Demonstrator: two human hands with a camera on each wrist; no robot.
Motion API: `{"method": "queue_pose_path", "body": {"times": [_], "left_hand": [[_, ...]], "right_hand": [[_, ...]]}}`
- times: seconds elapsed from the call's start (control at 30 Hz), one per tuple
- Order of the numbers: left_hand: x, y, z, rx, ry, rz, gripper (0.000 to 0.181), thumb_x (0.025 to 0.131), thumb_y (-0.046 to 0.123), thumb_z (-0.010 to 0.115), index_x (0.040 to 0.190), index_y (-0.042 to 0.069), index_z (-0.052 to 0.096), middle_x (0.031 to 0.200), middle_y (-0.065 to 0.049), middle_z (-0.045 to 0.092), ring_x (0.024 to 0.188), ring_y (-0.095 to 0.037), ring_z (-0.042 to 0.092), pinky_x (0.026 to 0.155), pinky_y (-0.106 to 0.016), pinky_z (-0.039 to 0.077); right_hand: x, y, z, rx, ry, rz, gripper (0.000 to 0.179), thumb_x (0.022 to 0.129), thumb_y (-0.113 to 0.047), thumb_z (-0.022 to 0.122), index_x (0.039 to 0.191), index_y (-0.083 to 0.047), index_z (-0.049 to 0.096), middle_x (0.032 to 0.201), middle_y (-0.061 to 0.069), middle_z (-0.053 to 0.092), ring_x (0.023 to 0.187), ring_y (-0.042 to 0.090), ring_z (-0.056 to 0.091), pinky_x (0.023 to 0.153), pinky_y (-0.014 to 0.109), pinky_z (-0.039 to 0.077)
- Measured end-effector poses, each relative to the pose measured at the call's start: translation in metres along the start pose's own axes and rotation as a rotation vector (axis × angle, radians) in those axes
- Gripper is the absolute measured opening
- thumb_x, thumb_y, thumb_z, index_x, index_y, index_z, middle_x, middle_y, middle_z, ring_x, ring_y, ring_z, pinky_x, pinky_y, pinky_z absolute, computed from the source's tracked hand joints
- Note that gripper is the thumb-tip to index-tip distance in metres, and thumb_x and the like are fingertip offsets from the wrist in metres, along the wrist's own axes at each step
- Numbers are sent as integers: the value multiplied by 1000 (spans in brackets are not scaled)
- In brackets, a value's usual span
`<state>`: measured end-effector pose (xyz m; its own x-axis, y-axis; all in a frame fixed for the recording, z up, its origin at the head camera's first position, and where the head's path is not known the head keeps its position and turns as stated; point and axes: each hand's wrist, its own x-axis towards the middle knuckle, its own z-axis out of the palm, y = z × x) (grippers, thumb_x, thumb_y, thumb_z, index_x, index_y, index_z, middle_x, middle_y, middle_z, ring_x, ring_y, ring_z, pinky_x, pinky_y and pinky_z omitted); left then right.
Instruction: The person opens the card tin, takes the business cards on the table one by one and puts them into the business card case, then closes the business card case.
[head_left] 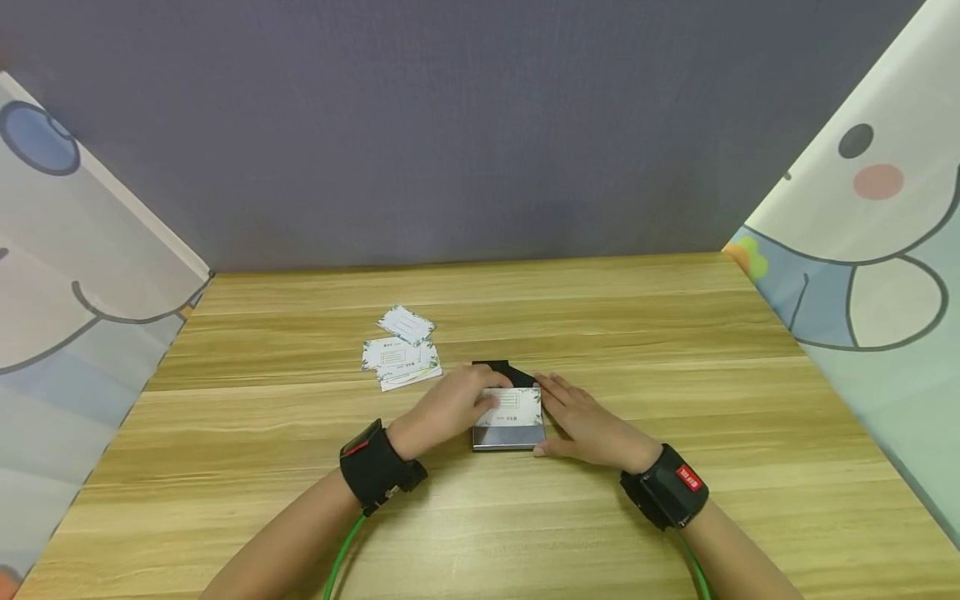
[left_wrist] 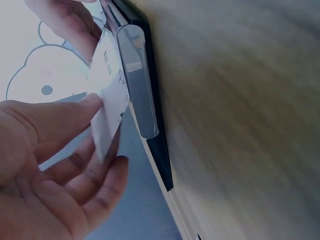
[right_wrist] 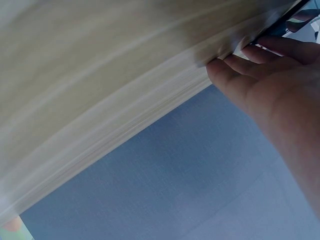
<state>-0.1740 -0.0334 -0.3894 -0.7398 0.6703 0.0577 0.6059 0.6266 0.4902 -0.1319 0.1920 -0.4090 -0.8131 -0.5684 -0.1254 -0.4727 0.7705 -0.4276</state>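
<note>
My left hand (head_left: 454, 408) pinches a white business card (head_left: 517, 407) with leaf prints at its corners, the thumb on its face and the fingers behind it in the left wrist view. The card lies over a card case (head_left: 508, 438), whose front is shiny metal and whose edges are black. At the far side of the case shows a black flap (head_left: 517, 375). My right hand (head_left: 588, 423) rests along the case's right side with its fingers fairly straight and its thumb by the near right corner. In the right wrist view its fingertips (right_wrist: 216, 67) touch the tabletop beside the case.
Several more white cards (head_left: 401, 358) lie overlapping to the left, beyond my left hand. The wooden table (head_left: 750, 400) ends at a dark grey panel (head_left: 480, 142) at the back. Cartoon-printed sheets (head_left: 862, 275) flank both sides. Green cables (head_left: 341, 554) run from the wristbands.
</note>
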Motion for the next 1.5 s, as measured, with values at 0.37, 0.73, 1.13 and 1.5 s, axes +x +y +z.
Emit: {"method": "queue_pose_path", "body": {"times": [0.37,0.73,1.13,1.5], "left_hand": [[-5,-3,7,52,-133,7,35,85,9,64,120,8,60,98,-5,54,76,-10,48,66,-20,43],[-8,1,6,125,-112,79,25,86,14,63,110,8,65,103,-4,62,91,-14,58,77,-23,48],[-13,2,4,114,-125,58,28,88,20,61,114,9,63,98,-4,56,75,-8,47,65,-18,42],[-26,-22,-17,149,61,-195,43,86,21,64,123,2,53,112,-13,55,96,-27,52,84,-39,44]], "right_hand": [[-1,1,0,-11,4,-13,85,83,-46,61,141,5,25,152,17,15,139,37,13,108,53,20],[-1,1,0,-21,5,-20,85,83,-46,60,141,4,25,151,17,15,139,37,13,108,53,20],[-1,0,0,-24,1,-18,85,83,-46,60,141,5,25,151,17,15,139,37,13,108,53,20],[-1,0,0,-14,8,-21,85,83,-45,61,141,5,26,151,17,16,138,38,13,109,52,20]]}}
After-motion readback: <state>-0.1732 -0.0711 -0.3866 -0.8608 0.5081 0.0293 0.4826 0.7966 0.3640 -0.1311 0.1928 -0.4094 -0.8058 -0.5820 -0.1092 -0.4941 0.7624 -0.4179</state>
